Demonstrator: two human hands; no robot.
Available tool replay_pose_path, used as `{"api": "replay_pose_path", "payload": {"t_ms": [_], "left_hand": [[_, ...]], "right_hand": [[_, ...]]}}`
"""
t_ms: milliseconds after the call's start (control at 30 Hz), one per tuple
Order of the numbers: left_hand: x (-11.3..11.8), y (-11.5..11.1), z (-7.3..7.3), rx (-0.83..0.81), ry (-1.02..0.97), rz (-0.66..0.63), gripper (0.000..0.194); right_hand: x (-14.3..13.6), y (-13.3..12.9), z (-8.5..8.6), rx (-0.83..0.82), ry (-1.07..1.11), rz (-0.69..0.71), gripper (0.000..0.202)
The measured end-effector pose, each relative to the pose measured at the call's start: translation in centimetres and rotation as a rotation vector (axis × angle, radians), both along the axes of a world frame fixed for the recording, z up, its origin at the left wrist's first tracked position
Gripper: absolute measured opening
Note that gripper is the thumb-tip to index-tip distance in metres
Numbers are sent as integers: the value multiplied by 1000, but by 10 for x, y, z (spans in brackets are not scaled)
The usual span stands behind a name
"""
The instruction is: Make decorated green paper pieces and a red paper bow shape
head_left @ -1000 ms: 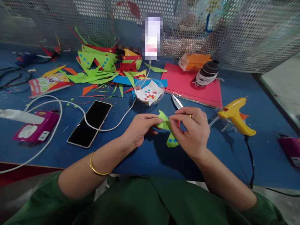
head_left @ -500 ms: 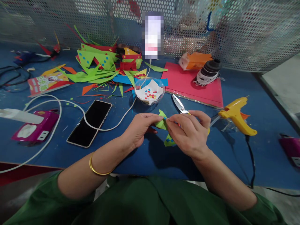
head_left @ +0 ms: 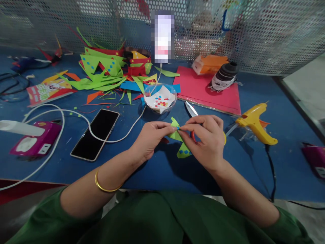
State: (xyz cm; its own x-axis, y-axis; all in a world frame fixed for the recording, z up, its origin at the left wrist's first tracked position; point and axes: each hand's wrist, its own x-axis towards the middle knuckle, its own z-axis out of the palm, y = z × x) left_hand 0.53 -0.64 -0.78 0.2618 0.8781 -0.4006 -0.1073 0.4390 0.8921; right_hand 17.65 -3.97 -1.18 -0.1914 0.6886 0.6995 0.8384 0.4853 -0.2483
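Observation:
My left hand (head_left: pixel 149 139) pinches a light green cut paper piece (head_left: pixel 175 135) between thumb and fingers, above the blue table. Thumb and forefinger of my right hand (head_left: pixel 207 140) are closed on a tiny blue paper square (head_left: pixel 178 128), which touches the green paper near my left thumb tip. Lower down, a green part (head_left: pixel 183 151) with a row of blue squares shows, partly covered by my right hand. Scissors (head_left: pixel 191 109) lie behind that hand, their handles mostly hidden. Just beyond my hands is a clear bowl (head_left: pixel 173 105) with white paper and coloured paper bits inside.
A black phone (head_left: pixel 95 135) with a white cable across it and a purple power socket (head_left: pixel 38 139) lie left. To the right rests a yellow glue gun (head_left: pixel 256 123). Green paper cutouts (head_left: pixel 101 66), a red sheet (head_left: pixel 203 91) and a propped phone (head_left: pixel 164 39) stand behind.
My right fingers have lifted and straightened slightly, so the blue square in their pinch shows more plainly. The left hand keeps its hold on the green paper. The view has shifted slightly.

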Motion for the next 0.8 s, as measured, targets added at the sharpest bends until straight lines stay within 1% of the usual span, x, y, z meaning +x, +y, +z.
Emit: {"api": "replay_pose_path", "payload": {"t_ms": [300,467,533,700,800], "left_hand": [[2,-2,3,91,55,-10,12],[3,-3,2,142,70,-17,14],[3,-3,2,153,81,-15,15],[3,-3,2,121,82,9,14],[3,-3,3,90,71,11,14]], "right_hand": [[-2,1,-2,-47,52,-21,3],[-4,-2,-2,-144,125,-41,2],[-5,-3,-2,-155,149,-55,2],[-7,-4,-3,6,70,-55,8],[-8,-3,-3,62,39,-51,11]]}}
